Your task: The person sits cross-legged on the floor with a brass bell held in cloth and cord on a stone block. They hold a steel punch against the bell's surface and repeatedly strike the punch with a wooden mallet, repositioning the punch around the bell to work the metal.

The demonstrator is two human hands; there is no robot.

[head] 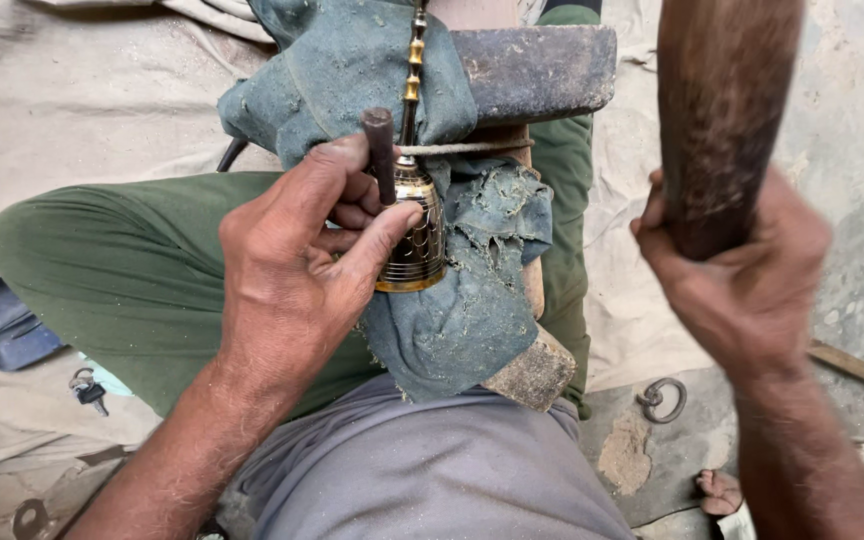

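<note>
Brass bell (414,235), thin-walled and judged easily dented, lies tied by cord on cloth (472,290) over the wooden block (537,372). My left hand (297,270) pinches a stiff steel punch (381,155) against its shoulder; my right hand (737,275), grip fully closed, wraps the heavy wooden mallet handle (717,120).

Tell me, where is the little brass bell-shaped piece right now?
In the head view, the brass piece lies centre frame on a grey-green cloth, tied by cord, beside the left hand holding a punch.

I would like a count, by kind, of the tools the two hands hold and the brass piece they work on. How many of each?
Metal punch, held in left hand: 1
Wooden mallet, held in right hand: 1
Brass bell-shaped piece, on blue-green cloth: 1
Total: 3
</note>
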